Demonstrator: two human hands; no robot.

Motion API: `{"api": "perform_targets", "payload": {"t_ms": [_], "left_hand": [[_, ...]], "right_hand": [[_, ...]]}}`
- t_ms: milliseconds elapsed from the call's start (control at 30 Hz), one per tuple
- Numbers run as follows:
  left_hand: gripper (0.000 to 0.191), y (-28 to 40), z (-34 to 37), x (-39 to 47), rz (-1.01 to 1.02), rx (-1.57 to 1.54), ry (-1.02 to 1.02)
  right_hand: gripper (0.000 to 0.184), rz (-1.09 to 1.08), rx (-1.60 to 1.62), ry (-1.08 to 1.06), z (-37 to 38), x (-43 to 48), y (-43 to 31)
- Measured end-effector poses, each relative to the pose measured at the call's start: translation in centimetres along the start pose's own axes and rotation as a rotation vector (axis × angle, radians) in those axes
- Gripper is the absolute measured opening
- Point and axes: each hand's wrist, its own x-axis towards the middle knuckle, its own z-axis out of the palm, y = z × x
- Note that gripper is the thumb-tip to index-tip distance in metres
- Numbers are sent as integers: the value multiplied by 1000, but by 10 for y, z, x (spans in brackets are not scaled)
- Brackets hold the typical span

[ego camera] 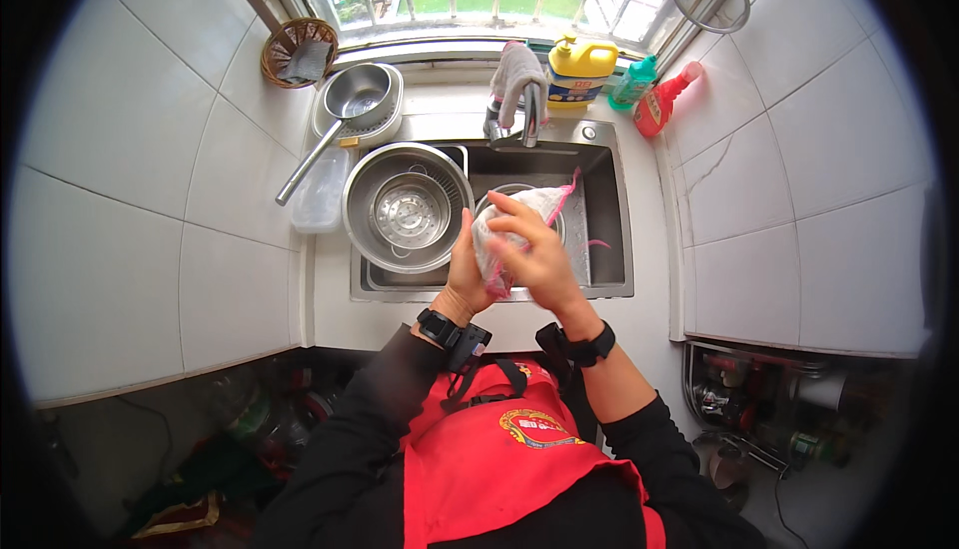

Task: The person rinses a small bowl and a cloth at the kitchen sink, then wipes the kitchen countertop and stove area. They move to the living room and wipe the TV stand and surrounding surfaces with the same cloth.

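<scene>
A white cloth with pink edging (488, 240) is bunched above the sink. My left hand (467, 273) supports it from the left side, thumb upright along the cloth. Over its right side is my right hand (541, 264), fingers spread and slightly blurred; whether they pinch the fabric is hidden. Beneath both hands, a round metal vessel (559, 224) shows only part of its rim in the stainless steel sink (610, 227). To the left of my hands, a large steel basin (358, 208) holds a smaller perforated steel bowl (411, 212).
A faucet (530, 118) with a draped cloth (517, 73) rises behind the sink. A yellow jug (581, 69), green bottle (633, 84) and red spray bottle (663, 103) line the back right. At left, a saucepan (358, 92) rests above a plastic container (322, 189).
</scene>
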Motion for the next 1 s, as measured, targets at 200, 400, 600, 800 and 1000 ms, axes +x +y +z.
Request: {"api": "perform_targets", "payload": {"t_ms": [200,400,600,800,1000], "left_hand": [[47,-9,-32,7,327,336,-190],[51,39,-42,8,290,-8,125],[57,46,-22,-1,243,339,316],[52,-44,20,-12,-92,548,23],[39,-115,64,-49,-282,785,-289]], "right_hand": [[69,524,1516,-86,11,2,38],[55,595,1083,125,-9,-31,54],[46,689,694,289,-19,-109,26],[55,462,182,483,14,-145,2],[58,530,593,993,-17,-246,-30]]}}
